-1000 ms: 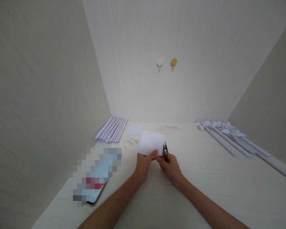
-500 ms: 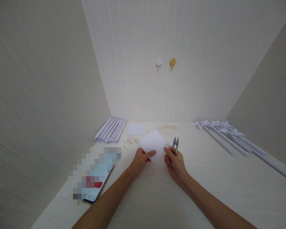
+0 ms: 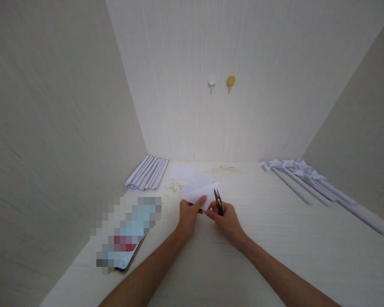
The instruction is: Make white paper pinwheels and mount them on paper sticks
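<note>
So my left hand [image 3: 188, 215] had a pinch grip on the near corner of a folded white paper sheet [image 3: 196, 189], thumb on top, holding it just above the tabletop [image 3: 275, 238]. My right hand [image 3: 228, 219] was closed around a small pair of thread snips [image 3: 219, 201], blades pointing away from me and sitting right beside the paper's right edge; couldn't tell if they were actually touching it. Just past the paper lay a flat white square [image 3: 180, 172] and some tan scraps [image 3: 173, 186]. Farther out to the left of my left hand was a stack of rolled paper sticks [image 3: 147, 172], and well off to the right of my right hand lay finished paper pinwheels [image 3: 302, 175].
</note>
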The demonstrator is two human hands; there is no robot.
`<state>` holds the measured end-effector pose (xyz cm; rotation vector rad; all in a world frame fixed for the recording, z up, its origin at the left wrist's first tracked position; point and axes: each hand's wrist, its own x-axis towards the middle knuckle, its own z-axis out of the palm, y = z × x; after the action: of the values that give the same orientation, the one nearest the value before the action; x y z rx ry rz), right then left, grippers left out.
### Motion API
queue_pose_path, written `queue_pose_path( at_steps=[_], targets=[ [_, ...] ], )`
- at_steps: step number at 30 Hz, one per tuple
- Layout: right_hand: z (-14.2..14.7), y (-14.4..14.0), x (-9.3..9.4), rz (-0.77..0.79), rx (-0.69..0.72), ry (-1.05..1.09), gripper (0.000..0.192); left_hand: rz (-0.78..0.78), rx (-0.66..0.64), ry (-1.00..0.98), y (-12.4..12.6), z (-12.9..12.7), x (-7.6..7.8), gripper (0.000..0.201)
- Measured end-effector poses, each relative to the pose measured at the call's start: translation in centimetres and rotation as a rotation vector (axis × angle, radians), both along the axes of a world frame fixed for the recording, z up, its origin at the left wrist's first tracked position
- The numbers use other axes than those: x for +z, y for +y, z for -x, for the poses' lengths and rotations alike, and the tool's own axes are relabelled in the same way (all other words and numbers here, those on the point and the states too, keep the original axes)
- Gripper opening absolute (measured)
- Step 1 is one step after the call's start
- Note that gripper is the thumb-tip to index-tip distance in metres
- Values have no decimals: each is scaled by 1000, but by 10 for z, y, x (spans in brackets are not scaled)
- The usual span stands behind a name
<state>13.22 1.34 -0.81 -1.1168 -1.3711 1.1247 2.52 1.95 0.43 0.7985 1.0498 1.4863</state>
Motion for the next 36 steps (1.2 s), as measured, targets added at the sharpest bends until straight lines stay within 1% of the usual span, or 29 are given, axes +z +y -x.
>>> queue_pose_path(
  at_steps=[4,7,16,19,24,28,36],
  targets=[
    [0,-1,4,5,19,10,17,-23,37,81,0,1,0,20],
    [0,-1,5,12,15,25,19,-55,41,127,0,1,0,19],
    [-1,-1,2,26,-16,6,23,-81,41,160,-1,0,-1,19],
    [-1,-1,2,14,-24,-4,25,-73,52,180,-1,0,-1,19],
    [0,-2,3,20,10,-15,24,-50,66,195,-1,0,1,18],
    [0,-1,1,30,-18,-22,25,-41,75,220,-2,0,2,18],
    [-1,1,-2,1,-29,-16,25,-84,66,263,-2,-1,0,19]
  ],
)
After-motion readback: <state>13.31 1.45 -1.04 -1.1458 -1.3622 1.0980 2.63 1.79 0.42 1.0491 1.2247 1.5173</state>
